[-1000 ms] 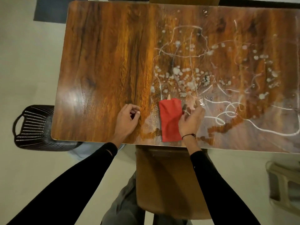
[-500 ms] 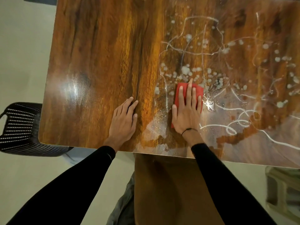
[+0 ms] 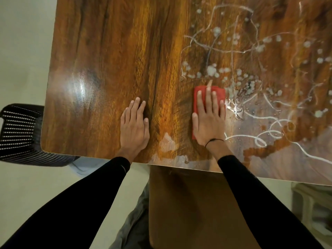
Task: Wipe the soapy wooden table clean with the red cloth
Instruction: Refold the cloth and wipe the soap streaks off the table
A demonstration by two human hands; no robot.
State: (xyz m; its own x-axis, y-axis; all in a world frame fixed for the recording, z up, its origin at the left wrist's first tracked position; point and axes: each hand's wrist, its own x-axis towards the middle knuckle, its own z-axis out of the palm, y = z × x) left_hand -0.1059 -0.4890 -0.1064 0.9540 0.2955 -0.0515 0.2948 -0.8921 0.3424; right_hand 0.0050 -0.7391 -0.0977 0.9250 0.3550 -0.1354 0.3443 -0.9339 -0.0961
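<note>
A glossy brown wooden table [image 3: 111,56] fills the upper view. White soap blobs and thin foam trails [image 3: 251,76] cover its right half. A folded red cloth [image 3: 218,91] lies flat near the table's front edge, at the left border of the soap. My right hand [image 3: 209,119] presses flat on the cloth, fingers spread, covering most of it. My left hand [image 3: 133,125] rests flat on bare wood to the cloth's left, holding nothing. A wet smear [image 3: 168,142] lies between the two hands by the front edge.
A black perforated plastic chair [image 3: 19,133] stands at the table's left front corner. A brown wooden chair back [image 3: 188,203] is tucked under the front edge below my arms. A pale plastic stool [image 3: 312,209] sits at the lower right on the light floor.
My right hand went from gripping the cloth's edge to pressing flat on it and pushed it away from me into the soap. My left hand opened flat on the wood. The camera moved closer.
</note>
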